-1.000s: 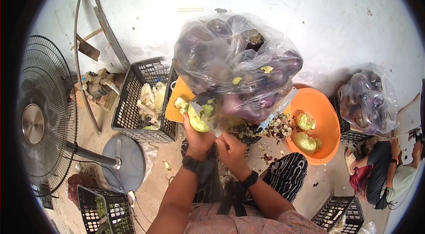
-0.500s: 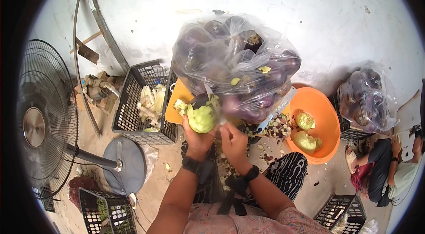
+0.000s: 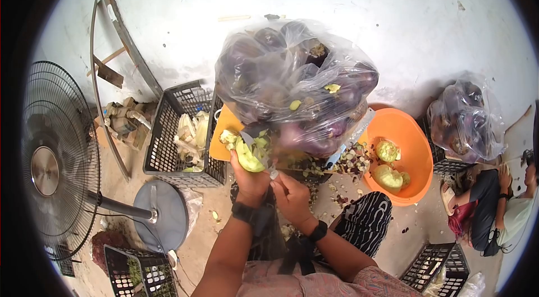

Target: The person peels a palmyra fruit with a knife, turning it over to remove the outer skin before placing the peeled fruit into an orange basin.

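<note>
A mostly peeled, pale green eggplant (image 3: 246,158) sits in my left hand (image 3: 251,183), whose fingers are wrapped around it from below. My right hand (image 3: 292,197) is closed on a knife (image 3: 273,174); its handle is mostly hidden in the fist and its thin blade lies along the eggplant's right side. Just beyond both hands rests a big clear plastic bag (image 3: 247,86) of dark purple eggplants. Under the bag, an orange-yellow board (image 3: 220,142) shows at its left edge.
An orange basin (image 3: 418,170) with peeled eggplants stands at right, beside scattered peelings (image 3: 356,159). Black crates (image 3: 216,170) and a standing fan (image 3: 48,168) are at left. Another bag of eggplants (image 3: 463,120) and a seated person (image 3: 485,207) are far right.
The knife has swung from upright to leaning left across the eggplant, and my right hand has dropped slightly. My left hand has turned the eggplant. The camera view has shifted a little.
</note>
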Tool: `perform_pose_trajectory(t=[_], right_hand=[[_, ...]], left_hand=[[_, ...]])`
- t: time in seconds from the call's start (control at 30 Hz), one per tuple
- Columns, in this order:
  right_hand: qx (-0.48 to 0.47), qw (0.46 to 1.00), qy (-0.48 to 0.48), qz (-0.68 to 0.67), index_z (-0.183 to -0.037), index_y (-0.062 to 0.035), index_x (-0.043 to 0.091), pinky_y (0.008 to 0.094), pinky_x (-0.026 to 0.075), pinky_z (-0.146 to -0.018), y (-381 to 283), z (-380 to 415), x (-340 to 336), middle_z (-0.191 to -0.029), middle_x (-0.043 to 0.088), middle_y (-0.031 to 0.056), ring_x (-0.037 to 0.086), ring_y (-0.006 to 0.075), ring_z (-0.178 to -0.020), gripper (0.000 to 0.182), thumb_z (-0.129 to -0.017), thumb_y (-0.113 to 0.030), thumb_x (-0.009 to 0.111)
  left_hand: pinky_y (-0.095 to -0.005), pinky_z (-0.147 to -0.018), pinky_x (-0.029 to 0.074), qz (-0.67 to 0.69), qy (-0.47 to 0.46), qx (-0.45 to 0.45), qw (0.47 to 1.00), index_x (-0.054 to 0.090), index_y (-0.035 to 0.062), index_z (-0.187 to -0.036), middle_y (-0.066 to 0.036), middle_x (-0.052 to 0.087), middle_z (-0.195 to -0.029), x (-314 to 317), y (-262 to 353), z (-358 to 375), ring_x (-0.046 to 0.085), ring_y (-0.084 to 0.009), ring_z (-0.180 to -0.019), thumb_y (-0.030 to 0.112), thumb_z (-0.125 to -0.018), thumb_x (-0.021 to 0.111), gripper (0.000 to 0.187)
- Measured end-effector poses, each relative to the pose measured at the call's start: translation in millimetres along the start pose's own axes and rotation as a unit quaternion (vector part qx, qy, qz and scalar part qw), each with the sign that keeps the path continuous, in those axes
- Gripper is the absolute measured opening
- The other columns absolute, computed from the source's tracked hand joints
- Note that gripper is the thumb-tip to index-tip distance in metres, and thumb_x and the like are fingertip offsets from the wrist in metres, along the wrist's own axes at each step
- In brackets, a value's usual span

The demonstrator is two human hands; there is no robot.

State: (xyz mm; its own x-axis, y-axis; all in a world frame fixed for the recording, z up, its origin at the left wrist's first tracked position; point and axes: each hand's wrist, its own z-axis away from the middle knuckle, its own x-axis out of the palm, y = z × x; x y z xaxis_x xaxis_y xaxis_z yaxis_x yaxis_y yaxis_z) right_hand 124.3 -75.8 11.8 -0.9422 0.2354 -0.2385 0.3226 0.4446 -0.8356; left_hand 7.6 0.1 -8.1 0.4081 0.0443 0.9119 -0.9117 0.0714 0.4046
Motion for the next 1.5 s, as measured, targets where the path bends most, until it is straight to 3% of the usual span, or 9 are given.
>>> perform_pose_trajectory(t=[0.4,0.5,0.6,0.67,0.8,0.97,1.23,1.3,1.5], right_hand=[[0.049,0.999,-0.007,-0.01,-0.112,0.0014,0.064,0.0288,0.048,-0.061,-3.9,-15.0,6.5,-0.079,0.064,0.0159,0.056,0.017,-0.062,0.024,-0.09,-0.009,0.061],[0.068,0.995,0.06,-0.045,-0.102,-0.0021,0.065,0.0344,0.047,-0.056,4.0,-18.3,10.5,-0.076,0.062,0.0176,0.06,0.0311,-0.06,0.017,-0.089,-0.013,0.064],[0.043,0.999,0.011,-0.019,-0.112,0.0006,0.064,0.03,0.046,-0.059,-5.2,-7.5,2.0,-0.076,0.062,0.0162,0.053,0.0172,-0.059,0.024,-0.091,-0.011,0.061],[0.029,0.999,0.017,-0.022,-0.098,-0.0017,0.065,0.0362,0.046,-0.054,-12.0,0.7,0.9,-0.072,0.06,0.0165,0.059,0.0302,-0.058,0.014,-0.089,-0.013,0.064],[0.002,1.0,0.021,-0.005,-0.097,-0.0018,0.064,0.0364,0.045,-0.054,-2.9,5.9,4.0,-0.071,0.059,0.0158,0.058,0.031,-0.057,0.014,-0.089,-0.013,0.064],[0.019,1.0,0.004,-0.007,-0.094,-0.0015,0.063,0.0371,0.045,-0.054,-9.2,6.7,0.6,-0.072,0.059,0.0157,0.059,0.0328,-0.059,0.012,-0.089,-0.012,0.064],[0.006,1.0,0.03,-0.001,-0.095,-0.0014,0.064,0.0353,0.046,-0.055,-5.4,-3.8,6.8,-0.075,0.062,0.016,0.061,0.0308,-0.061,0.012,-0.088,-0.011,0.065],[0.018,0.999,0.036,-0.015,-0.097,-0.0016,0.064,0.0346,0.047,-0.056,-5.5,-6.2,7.8,-0.076,0.062,0.0161,0.062,0.0303,-0.062,0.013,-0.088,-0.011,0.065],[0.046,0.998,-0.034,-0.011,-0.106,-0.0024,0.066,0.0341,0.048,-0.057,-8.7,7.9,-0.4,-0.077,0.063,0.0149,0.063,0.0292,-0.063,0.02,-0.088,-0.011,0.066]], left_hand=[[-0.0491,-0.092,0.046,-0.009,-0.051,0.003,0.999,0.047,0.0103,-0.137,-0.014,0.057,-0.126,6.0,-1.2,2.4,0.057,-0.0349,-0.108,0.069,-0.092,0.027,0.076],[-0.048,-0.09,0.047,0.049,-0.003,0.017,0.999,0.048,0.0084,-0.136,-0.014,0.058,-0.125,18.6,-0.6,3.9,0.058,-0.0347,-0.106,0.07,-0.092,0.027,0.078],[-0.0461,-0.087,0.047,0.029,0.0,0.015,0.999,0.048,0.0073,-0.135,-0.015,0.059,-0.123,3.9,-0.8,-0.5,0.059,-0.0348,-0.103,0.07,-0.092,0.026,0.08],[-0.0445,-0.084,0.048,-0.023,0.003,-0.007,1.0,0.048,0.007,-0.135,-0.016,0.06,-0.121,-2.6,1.3,-0.3,0.06,-0.0347,-0.102,0.071,-0.091,0.024,0.082],[-0.0443,-0.084,0.043,-0.024,-0.001,-0.014,1.0,0.049,0.0185,-0.134,-0.003,0.06,-0.124,3.2,1.6,3.5,0.056,-0.0238,-0.107,0.065,-0.095,0.025,0.066],[-0.0442,-0.083,0.046,-0.015,0.02,-0.009,1.0,0.048,0.013,-0.136,-0.01,0.06,-0.123,5.6,0.6,2.0,0.058,-0.0293,-0.105,0.068,-0.092,0.025,0.074],[-0.0445,-0.08,0.048,-0.022,0.002,0.009,1.0,0.049,0.0071,-0.134,-0.017,0.06,-0.121,5.8,0.7,2.3,0.059,-0.0347,-0.103,0.07,-0.091,0.023,0.08],[-0.0439,-0.083,0.045,-0.015,-0.059,-0.002,0.998,0.047,0.0148,-0.137,-0.007,0.059,-0.125,6.2,1.2,3.6,0.056,-0.0252,-0.109,0.065,-0.095,0.023,0.07],[-0.0429,-0.08,0.047,-0.056,-0.035,-0.013,0.998,0.049,0.0152,-0.135,-0.006,0.06,-0.123,-2.8,3.2,1.7,0.058,-0.0248,-0.107,0.067,-0.094,0.022,0.071]])
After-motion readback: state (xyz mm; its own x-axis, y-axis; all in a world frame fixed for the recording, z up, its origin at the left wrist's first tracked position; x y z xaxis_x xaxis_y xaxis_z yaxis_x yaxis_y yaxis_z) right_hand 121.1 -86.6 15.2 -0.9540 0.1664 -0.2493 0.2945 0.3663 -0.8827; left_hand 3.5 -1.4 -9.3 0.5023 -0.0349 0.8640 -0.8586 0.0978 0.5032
